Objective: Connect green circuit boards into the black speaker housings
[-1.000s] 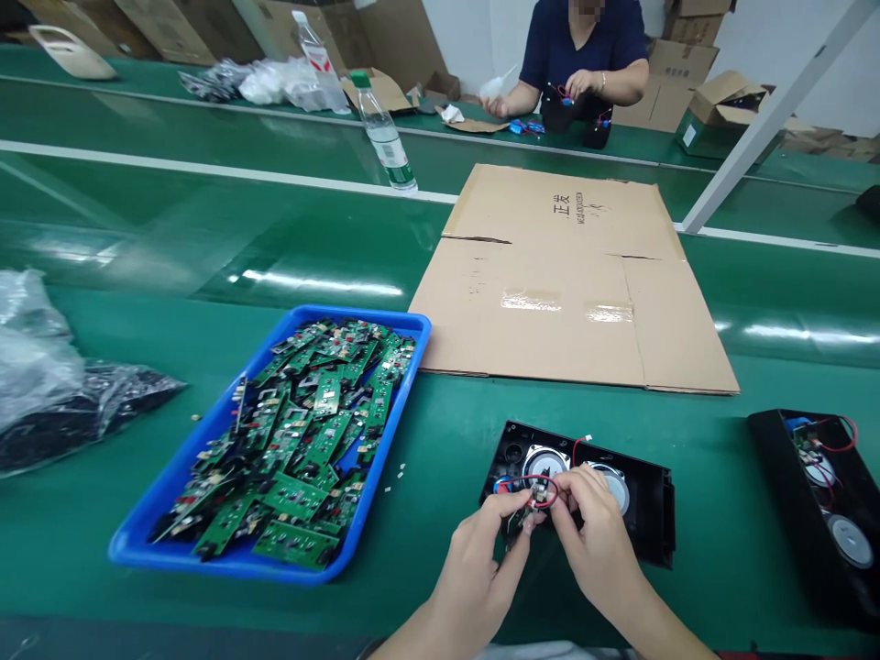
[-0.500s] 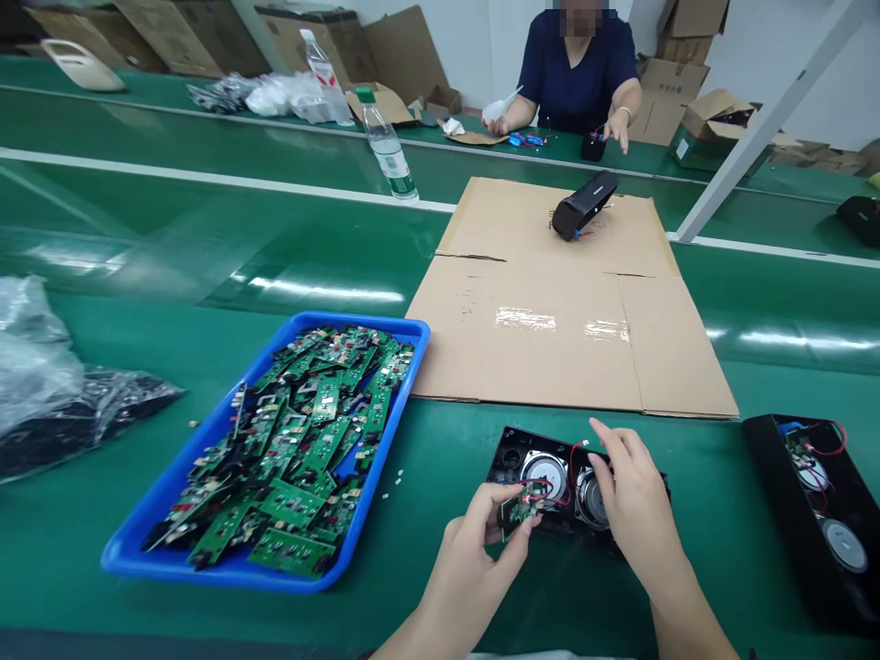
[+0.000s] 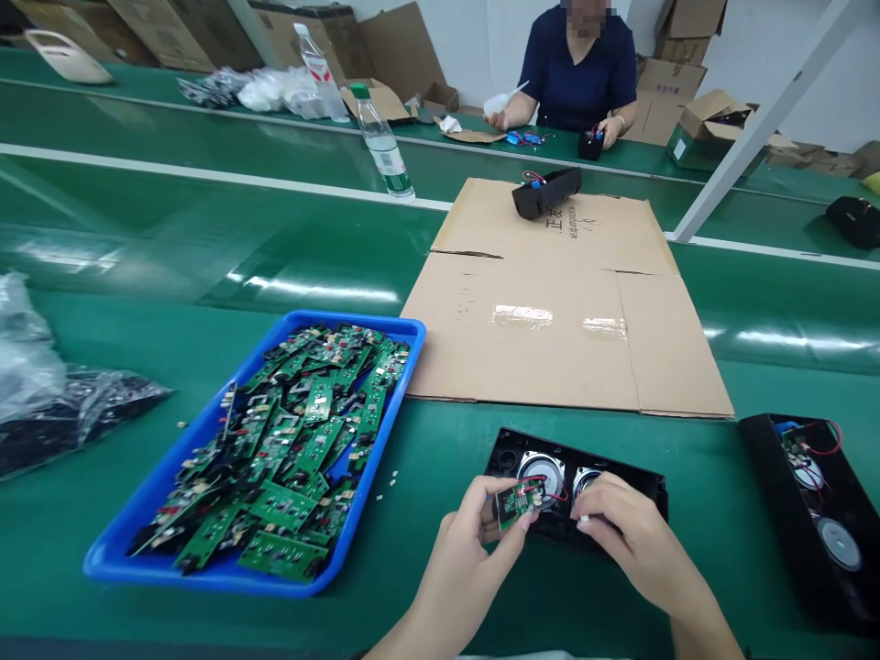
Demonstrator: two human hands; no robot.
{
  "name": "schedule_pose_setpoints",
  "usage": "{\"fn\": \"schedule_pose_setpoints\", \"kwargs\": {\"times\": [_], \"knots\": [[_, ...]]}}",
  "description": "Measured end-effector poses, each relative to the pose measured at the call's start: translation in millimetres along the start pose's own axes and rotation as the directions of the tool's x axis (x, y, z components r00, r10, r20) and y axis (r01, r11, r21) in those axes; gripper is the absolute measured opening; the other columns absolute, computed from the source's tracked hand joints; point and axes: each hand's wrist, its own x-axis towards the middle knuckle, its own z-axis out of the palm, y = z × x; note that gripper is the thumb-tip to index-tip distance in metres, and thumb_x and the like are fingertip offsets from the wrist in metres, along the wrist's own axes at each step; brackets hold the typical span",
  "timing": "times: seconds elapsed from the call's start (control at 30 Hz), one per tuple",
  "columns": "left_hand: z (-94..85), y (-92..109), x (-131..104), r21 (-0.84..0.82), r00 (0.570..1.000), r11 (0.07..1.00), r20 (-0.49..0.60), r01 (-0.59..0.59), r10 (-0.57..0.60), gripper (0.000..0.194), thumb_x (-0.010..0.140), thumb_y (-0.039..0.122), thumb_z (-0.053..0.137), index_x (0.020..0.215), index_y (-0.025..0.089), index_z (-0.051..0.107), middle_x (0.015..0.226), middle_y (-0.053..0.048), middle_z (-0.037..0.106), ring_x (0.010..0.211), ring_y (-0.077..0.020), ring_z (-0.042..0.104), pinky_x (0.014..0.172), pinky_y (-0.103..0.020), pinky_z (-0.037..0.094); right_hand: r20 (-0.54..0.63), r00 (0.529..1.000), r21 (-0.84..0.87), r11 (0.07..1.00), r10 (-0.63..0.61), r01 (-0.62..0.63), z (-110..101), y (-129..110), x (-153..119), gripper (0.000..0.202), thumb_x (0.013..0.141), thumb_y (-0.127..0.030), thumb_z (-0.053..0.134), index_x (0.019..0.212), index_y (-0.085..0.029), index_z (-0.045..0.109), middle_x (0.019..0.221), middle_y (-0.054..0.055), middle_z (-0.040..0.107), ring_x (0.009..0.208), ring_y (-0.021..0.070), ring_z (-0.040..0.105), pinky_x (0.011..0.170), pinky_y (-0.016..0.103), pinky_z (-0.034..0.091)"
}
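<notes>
My left hand [image 3: 474, 527] pinches a small green circuit board [image 3: 517, 504] by its edges, tilted above an open black speaker housing [image 3: 622, 467]. Red wires run between the board and the housing. Two round speakers are set in the housing; the left speaker [image 3: 540, 475] shows well, while the right one is partly covered by my fingers. My right hand [image 3: 622, 527] is closed over the housing's right half, with a small white connector [image 3: 584, 520] between thumb and fingertips.
A blue tray [image 3: 375, 490] heaped with circuit boards stands left. Another open speaker housing [image 3: 763, 495] lies right. Beyond is a flat cardboard sheet [image 3: 570, 357] with a black speaker case [image 3: 546, 192] on it. A co-worker [image 3: 577, 69] sits opposite, near a water bottle [image 3: 386, 151].
My right hand has lowered and closed on the white connector. The black case on the cardboard has shifted left and turned over. The co-worker's outstretched hand now holds a black part.
</notes>
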Motion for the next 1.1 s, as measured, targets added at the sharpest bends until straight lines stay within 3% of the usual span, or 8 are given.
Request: {"fn": "schedule_pose_setpoints", "kwargs": {"times": [0.17,0.37,0.77,1.1], "knots": [[1.9,4,0,0.031,1.0,0.999,0.02,0.016,-0.016,0.017,0.08,0.03,0.055,0.095,0.022,0.054,0.083,-0.003,0.076,0.08,-0.0211,0.073,0.067,-0.028,0.059,-0.108,0.994,-0.067,0.998,-0.018,0.011,20,-2,3,0.026,0.097,-0.03,0.046,0.075,-0.019,0.056,0.068,0.0,0.06,0.062,0.013,0.052,0.055,0.025,0.044],[4.4,9,0,0.089,0.999,0.996,0.04,0.017,-0.021,0.016,0.081,0.031,0.052,0.096,0.024,0.054,0.082,-0.001,0.075,0.077,-0.0199,0.072,0.065,-0.028,0.058,-0.197,0.98,-0.123,0.992,-0.005,-0.02,15,-4,1,0.016,0.095,-0.016,0.046,0.086,-0.019,0.059,0.077,0.002,0.061,0.071,0.0141,0.055,0.063,0.026,0.048],[5.2,11,3,0.197,0.994,0.98,0.111,-0.023,0.001,0.018,0.084,0.029,0.047,0.1,0.024,0.054,0.083,-0.002,0.075,0.076,-0.021,0.071,0.06,-0.027,0.055,-0.188,0.977,-0.319,0.947,-0.099,0.035,35,0,3,0.022,0.096,-0.012,0.043,0.083,-0.016,0.06,0.074,0.003,0.058,0.066,0.0145,0.048,0.058,0.028,0.039],[4.0,10,3,0.273,0.99,0.957,0.123,-0.094,0.062,0.02,0.082,0.025,0.047,0.1,0.023,0.057,0.078,-0.002,0.075,0.067,-0.0199,0.07,0.058,-0.025,0.053,-0.133,0.984,-0.297,0.952,-0.116,0.072,32,-3,3,0.022,0.097,-0.013,0.04,0.084,-0.016,0.058,0.074,0.003,0.057,0.064,0.0144,0.046,0.057,0.027,0.035]]}}
